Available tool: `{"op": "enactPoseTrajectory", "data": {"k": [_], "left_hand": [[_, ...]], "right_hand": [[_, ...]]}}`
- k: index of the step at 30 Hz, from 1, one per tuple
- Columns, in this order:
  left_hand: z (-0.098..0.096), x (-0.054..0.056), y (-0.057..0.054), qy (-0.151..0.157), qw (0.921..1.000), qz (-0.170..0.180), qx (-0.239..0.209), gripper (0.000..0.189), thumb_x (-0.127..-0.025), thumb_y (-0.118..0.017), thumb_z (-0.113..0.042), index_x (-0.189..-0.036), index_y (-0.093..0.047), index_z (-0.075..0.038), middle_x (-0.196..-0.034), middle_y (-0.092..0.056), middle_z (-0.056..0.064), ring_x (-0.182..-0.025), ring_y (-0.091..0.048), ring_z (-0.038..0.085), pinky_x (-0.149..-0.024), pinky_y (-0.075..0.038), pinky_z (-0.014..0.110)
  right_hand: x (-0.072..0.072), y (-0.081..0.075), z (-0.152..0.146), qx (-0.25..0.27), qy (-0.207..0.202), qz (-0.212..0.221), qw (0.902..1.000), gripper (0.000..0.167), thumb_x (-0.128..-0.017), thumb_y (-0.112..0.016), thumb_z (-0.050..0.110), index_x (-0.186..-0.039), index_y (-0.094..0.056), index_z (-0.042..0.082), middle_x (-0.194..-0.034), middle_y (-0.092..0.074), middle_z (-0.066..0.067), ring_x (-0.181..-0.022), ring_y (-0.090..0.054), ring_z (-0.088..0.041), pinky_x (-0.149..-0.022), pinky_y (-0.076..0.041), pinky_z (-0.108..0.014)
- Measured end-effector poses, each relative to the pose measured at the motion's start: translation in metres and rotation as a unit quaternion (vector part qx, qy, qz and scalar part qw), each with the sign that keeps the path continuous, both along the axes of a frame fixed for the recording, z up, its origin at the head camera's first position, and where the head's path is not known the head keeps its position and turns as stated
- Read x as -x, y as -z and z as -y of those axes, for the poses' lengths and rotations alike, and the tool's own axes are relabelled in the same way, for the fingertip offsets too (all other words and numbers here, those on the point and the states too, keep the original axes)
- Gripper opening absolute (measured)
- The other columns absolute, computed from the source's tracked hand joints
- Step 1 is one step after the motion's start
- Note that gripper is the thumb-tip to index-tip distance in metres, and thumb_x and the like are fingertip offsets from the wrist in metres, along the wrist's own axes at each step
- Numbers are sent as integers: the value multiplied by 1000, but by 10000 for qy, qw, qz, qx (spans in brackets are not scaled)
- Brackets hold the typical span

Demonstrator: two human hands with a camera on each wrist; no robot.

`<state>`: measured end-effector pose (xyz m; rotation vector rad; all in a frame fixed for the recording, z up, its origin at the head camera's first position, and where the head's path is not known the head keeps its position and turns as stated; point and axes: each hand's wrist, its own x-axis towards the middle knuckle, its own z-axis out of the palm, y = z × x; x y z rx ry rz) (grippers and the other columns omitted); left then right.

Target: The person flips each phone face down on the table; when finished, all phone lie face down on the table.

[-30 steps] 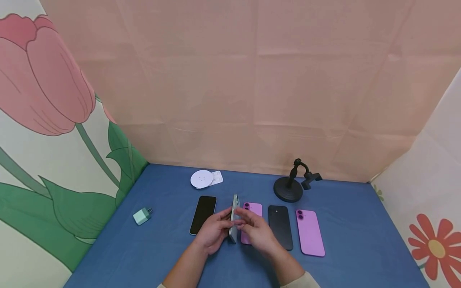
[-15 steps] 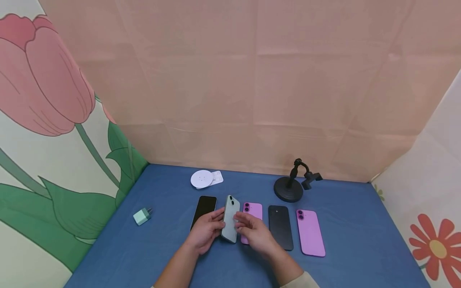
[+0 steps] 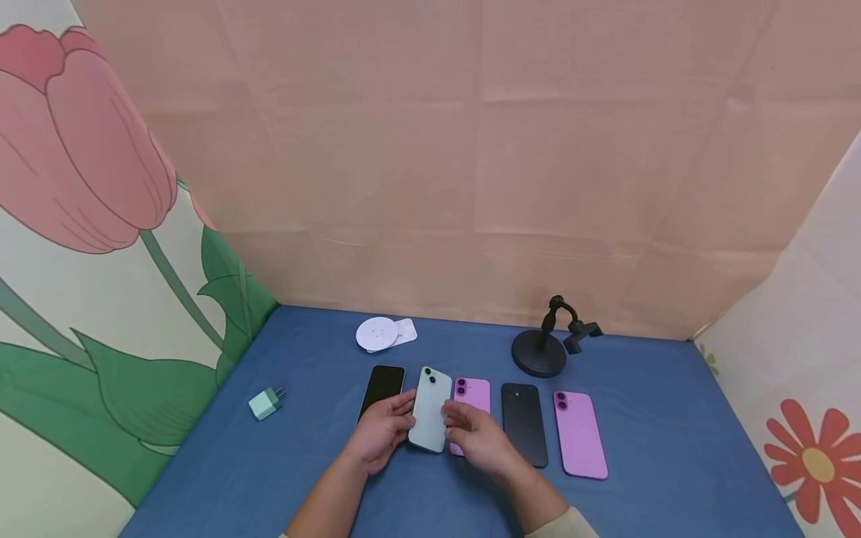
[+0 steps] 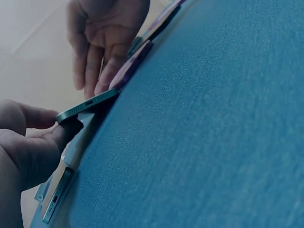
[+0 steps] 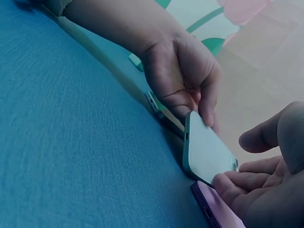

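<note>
A pale mint phone (image 3: 430, 411), back up with its two camera lenses at the far end, is between my hands. My left hand (image 3: 382, 433) pinches its left edge between thumb and fingers. That edge is raised in the left wrist view, so the phone (image 4: 88, 105) slants down toward the right. My right hand (image 3: 479, 439) is at its right edge, fingers extended beneath and beside it. In the right wrist view the right thumb (image 5: 261, 137) stands apart from the phone. A dark-screened phone (image 3: 383, 382) lies partly behind my left hand, and a pink phone (image 3: 476, 390) partly behind my right.
Farther right lie a black phone (image 3: 525, 426) and another pink phone (image 3: 581, 436). A black phone stand (image 3: 538, 353) is behind them. A white round disc (image 3: 377, 334) on a white card (image 3: 406, 330) lies at the back, and a mint charger plug (image 3: 265, 404) at the left.
The mint phone has turned from standing on edge to nearly flat, back up, and shifted slightly left. My left hand has moved left with it; the right hand's fingers have come off its face.
</note>
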<state>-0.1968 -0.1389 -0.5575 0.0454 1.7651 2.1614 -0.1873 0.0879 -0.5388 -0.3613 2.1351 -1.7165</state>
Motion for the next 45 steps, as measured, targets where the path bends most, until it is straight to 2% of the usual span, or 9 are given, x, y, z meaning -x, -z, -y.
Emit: {"op": "enactPoseTrajectory", "data": {"k": [10,20,27,34,45], "left_hand": [[0,0,7,-142,9996,-88,240,61,-101,-48,9,-158,-27,11,-163,-29,31,-150,-31,43,-113,-41,49],[8,-2,3,-257,9988,-113,412,56,-105,-49,-1,-156,-31,12,-163,-31,29,-152,-30,37,-118,-32,50],[10,-2,2,-147,9985,-181,501,59,-104,-54,-3,-156,-32,11,-164,-31,27,-152,-30,35,-117,-36,43],[14,-4,0,-59,9975,-261,649,58,-105,-53,-5,-156,-32,12,-163,-31,28,-152,-30,37,-118,-34,47],[18,-4,-1,5,9987,-87,495,59,-105,-53,-7,-157,-31,11,-163,-32,27,-152,-32,37,-116,-38,40]], "right_hand": [[-2,2,0,-66,-66,-141,9999,51,-102,-58,8,-149,-47,-9,-147,-55,-26,-137,-52,-43,-108,-46,-57],[-3,2,1,-203,-96,-268,9994,53,-102,-61,11,-149,-48,-9,-147,-56,-26,-135,-53,-43,-107,-47,-57],[-5,0,-1,-200,-88,-207,9995,55,-102,-63,14,-150,-47,-8,-148,-55,-26,-136,-52,-44,-106,-48,-56],[-5,-1,0,-184,-101,-181,9996,57,-102,-65,18,-150,-48,-6,-148,-55,-24,-135,-53,-43,-104,-50,-56],[-4,-3,0,-251,-93,-196,9994,57,-102,-65,19,-150,-48,-6,-146,-56,-24,-133,-55,-43,-105,-49,-57]]}}
